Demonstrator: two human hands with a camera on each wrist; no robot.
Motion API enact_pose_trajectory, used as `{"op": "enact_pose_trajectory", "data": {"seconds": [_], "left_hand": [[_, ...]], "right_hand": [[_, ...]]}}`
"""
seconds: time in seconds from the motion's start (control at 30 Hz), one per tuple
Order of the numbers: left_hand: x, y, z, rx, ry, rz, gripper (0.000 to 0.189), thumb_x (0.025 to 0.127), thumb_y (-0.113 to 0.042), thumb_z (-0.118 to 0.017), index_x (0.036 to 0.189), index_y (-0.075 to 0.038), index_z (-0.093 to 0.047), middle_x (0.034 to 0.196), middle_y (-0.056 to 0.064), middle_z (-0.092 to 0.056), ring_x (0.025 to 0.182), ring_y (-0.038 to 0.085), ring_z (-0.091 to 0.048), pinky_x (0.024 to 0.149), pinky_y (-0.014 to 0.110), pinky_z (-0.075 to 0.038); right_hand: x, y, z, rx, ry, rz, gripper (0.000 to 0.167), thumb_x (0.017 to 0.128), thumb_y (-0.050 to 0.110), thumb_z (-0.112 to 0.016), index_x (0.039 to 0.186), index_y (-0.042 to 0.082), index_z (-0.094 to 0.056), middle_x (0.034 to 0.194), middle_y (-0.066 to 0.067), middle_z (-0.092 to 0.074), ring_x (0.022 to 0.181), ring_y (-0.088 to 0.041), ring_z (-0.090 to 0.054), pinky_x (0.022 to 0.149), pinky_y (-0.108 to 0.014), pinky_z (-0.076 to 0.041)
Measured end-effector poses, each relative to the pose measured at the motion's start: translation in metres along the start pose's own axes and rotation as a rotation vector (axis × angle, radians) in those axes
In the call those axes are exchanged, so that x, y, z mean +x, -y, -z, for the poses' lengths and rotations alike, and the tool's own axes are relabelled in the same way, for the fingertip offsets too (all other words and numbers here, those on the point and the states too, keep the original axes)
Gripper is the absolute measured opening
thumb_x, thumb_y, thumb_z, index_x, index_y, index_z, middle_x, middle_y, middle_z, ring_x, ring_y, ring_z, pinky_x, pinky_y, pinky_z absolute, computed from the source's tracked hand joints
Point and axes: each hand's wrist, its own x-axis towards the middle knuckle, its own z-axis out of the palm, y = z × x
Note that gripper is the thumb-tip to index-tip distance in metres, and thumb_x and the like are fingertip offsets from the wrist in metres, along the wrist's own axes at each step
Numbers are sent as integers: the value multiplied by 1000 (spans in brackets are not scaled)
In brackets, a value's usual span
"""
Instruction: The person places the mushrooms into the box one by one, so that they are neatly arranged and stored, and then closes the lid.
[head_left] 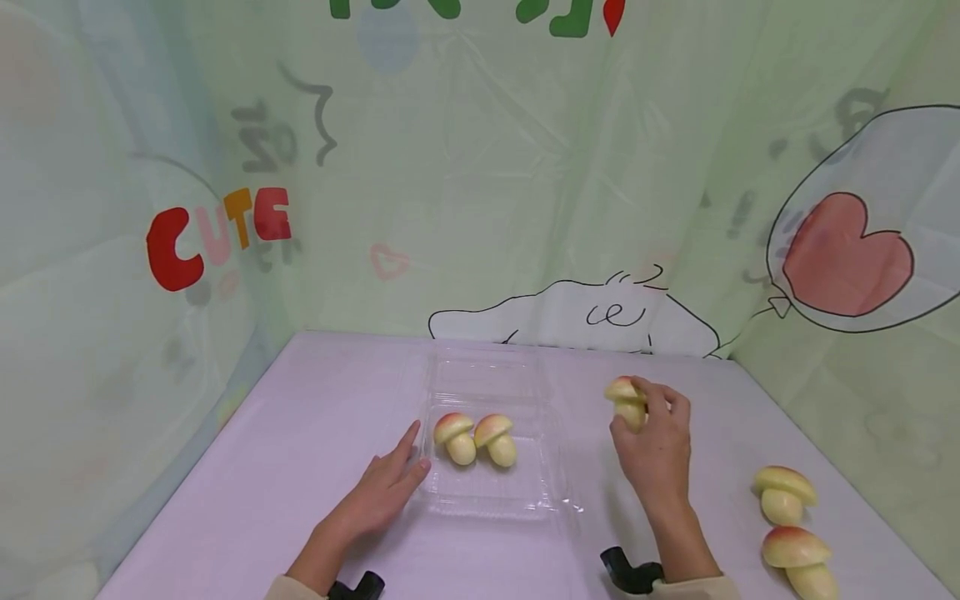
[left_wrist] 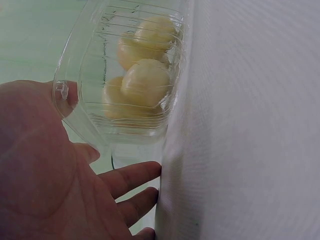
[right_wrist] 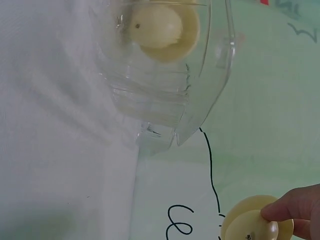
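Hanging behind and on both sides, a pale green backdrop [head_left: 465, 192] carries printed coloured letters reading CUTE on the left, a balloon with a red heart on the right and a white cartoon figure low in the middle. Below it spreads a pale lilac table [head_left: 300, 400]. Near its middle lies a clear plastic box [head_left: 487, 504], its lid [head_left: 487, 375] open on the far side.

The left hand [head_left: 385, 492] is at the box's left edge, fingers straight and spread, holding nothing; in the left wrist view one finger shows through the clear rim. To the right of the box, the right hand [head_left: 656, 454] pinches a mushroom [head_left: 628, 410] between thumb and fingers, raised off the table.

Four more yellowish mushrooms with red-tinged caps lie about. Two are on the table near its right edge, one [head_left: 797, 557] just nearer than the other [head_left: 783, 493]. Two sit close together in the box, a left one [head_left: 461, 446] and a right one [head_left: 498, 446], stems toward the near side. Smallest is a dark mark [right_wrist: 248, 237] on the held mushroom's stem end.
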Motion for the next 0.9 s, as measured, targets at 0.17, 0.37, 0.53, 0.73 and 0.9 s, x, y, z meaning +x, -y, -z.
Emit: {"op": "enact_pose_trajectory", "data": {"seconds": [0.17, 0.37, 0.53, 0.73, 0.9], "left_hand": [[0, 0, 0, -2, 0, -5, 66, 110, -37, -47, 166, -13, -22, 155, 27, -48, 151, 44, -36, 124, 70, -6], [0, 0, 1, 2, 1, -10, 67, 110, -37, -47, 166, -12, -21, 156, 27, -48, 151, 43, -36, 124, 70, -5], [0, -1, 1, 7, 2, -4, 67, 110, -38, -47, 166, -12, -21, 156, 26, -47, 152, 43, -36, 124, 70, -6], [0, 0, 0, 6, -3, -3, 66, 110, -38, -47, 166, -13, -21, 156, 27, -48, 151, 44, -36, 124, 70, -6], [1, 1, -1, 8, -5, -2, 66, 110, -37, -46, 166, -13, -22, 156, 27, -47, 152, 44, -35, 124, 70, -6]], "right_hand": [[-2, 3, -2, 5, 10, 9, 51, 92, 1, -64, 142, 4, -56, 142, -30, -41, 116, -50, -58, 85, -63, -57], [-5, 8, -5, 2, 17, 23, 51, 91, -1, -63, 141, 3, -56, 141, -29, -42, 115, -50, -59, 84, -61, -58], [-6, 11, -7, 6, 14, 41, 51, 90, -2, -64, 140, 2, -57, 140, -29, -43, 116, -49, -60, 82, -60, -58], [-7, 13, -9, 10, 21, 49, 51, 89, -2, -64, 140, 2, -58, 138, -28, -45, 113, -46, -60, 78, -51, -58], [-10, 13, -10, 12, 36, 67, 51, 89, -2, -65, 139, 2, -58, 137, -27, -46, 112, -43, -60, 73, -41, -54]]}}
